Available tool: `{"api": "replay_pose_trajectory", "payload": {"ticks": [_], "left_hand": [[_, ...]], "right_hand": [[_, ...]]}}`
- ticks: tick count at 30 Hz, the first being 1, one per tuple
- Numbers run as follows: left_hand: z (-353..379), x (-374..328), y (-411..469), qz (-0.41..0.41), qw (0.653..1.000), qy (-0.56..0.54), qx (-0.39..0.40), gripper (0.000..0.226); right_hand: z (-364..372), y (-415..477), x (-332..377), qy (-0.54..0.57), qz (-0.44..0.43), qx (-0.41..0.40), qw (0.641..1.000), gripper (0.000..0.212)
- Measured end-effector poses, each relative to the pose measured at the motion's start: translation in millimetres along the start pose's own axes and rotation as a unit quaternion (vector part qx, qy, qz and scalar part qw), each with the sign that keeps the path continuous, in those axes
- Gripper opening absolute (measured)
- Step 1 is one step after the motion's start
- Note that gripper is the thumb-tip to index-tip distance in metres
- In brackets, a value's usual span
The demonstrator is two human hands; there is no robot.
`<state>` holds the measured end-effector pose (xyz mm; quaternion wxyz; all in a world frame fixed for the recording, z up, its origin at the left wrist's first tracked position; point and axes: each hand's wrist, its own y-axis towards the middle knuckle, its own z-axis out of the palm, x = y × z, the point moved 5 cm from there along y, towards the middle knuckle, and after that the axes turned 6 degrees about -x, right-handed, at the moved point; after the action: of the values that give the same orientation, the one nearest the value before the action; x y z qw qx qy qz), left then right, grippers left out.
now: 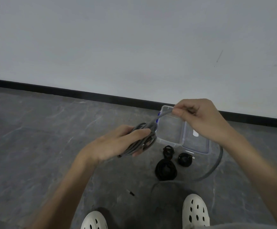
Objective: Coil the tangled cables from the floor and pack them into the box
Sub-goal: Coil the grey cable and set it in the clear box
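My left hand (pixel 118 142) grips a bundle of coiled grey cable (pixel 144 138) above the floor. A strand of that cable runs up to my right hand (pixel 199 118), which pinches it between thumb and fingers over the box. The free tail of the grey cable (pixel 217 164) curves down over the floor on the right. The clear plastic box (pixel 161 139) stands open on the floor by the wall, with nothing visible in it. Three black coiled cables (pixel 166 170) lie on the floor just in front of the box.
The box's clear lid (pixel 199 144) with blue clips lies to the box's right. A small dark bit (pixel 132 193) lies on the grey stone floor. My two white clogs (pixel 195 210) are at the bottom. A white wall with black skirting runs behind.
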<state>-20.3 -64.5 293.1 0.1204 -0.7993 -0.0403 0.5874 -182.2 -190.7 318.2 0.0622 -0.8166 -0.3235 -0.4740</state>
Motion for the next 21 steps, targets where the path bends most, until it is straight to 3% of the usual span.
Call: {"api": "replay_pose_trajectory", "payload": {"ticks": [6,12,15,21], "left_hand": [[8.8,-11.6,-3.0,0.041,0.994,-0.088,0.051,0.037],[13.5,-11.2,-1.0,0.062,0.977,-0.187,0.08,0.049],[5.8,-17.4,2.9,0.101,0.957,-0.273,0.024,0.05],[-27.8,-16.7,4.3,0.114,0.897,-0.387,-0.182,0.043]], "right_hand": [[4.7,1.6,2.6,-0.007,-0.017,-0.033,0.999,0.019],[30.8,1.6,4.6,0.045,0.037,0.039,0.998,0.03],[53.3,-4.0,6.4,0.039,0.07,0.077,0.994,0.048],[70.8,-9.4,15.1,0.011,0.06,0.089,0.994,0.032]]}}
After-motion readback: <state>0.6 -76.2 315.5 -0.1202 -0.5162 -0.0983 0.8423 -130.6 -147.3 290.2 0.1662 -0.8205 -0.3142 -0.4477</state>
